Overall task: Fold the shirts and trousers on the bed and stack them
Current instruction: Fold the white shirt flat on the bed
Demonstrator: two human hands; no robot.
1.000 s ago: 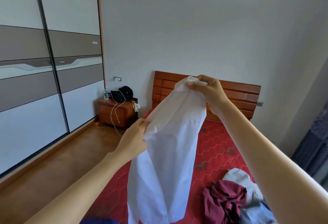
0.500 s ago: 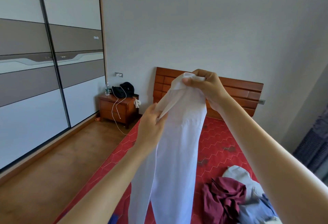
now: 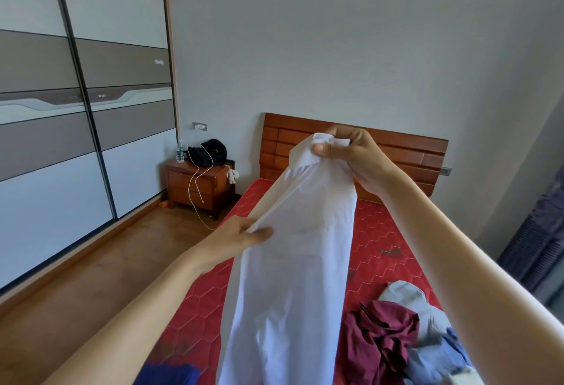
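— While the white shirt (image 3: 293, 278) hangs up there in the air, which hand has the top of it?

— The right hand (image 3: 351, 155). Its fingers and thumb are curled round a bunched bit of the upper edge, held high in front of the wooden headboard (image 3: 406, 152). It looks like the collar end, though I cannot tell for sure.

— And the left hand (image 3: 241, 238)?

— Lower and to the left, pinching the shirt's side edge between thumb and fingers. The cloth runs taut on a slant between the two hands, and below them it drops in one long narrow drape down to the bottom of the view.

— Is it touching the bed?

— Cannot tell; the lower end runs out of the picture. It hangs over the red mattress (image 3: 384, 238), which has a stitched hexagon pattern.

— What else lies on the mattress?

— A heap at the lower right, just beside the hanging shirt: a crumpled maroon garment (image 3: 381, 336), with a pale grey garment (image 3: 409, 293) behind it and a blue-grey garment (image 3: 439, 354) to its right, all touching. At the bottom left edge a bit of dark blue fabric (image 3: 171, 375) shows.

— And off the bed?

— A wooden nightstand (image 3: 198, 183) stands left of the headboard, carrying a water bottle (image 3: 180, 152) and a black bag (image 3: 210, 152), with a white cable (image 3: 195, 192) trailing down its front. A sliding-door wardrobe (image 3: 76, 110) fills the left wall, and a dark curtain (image 3: 537, 241) hangs at the far right.
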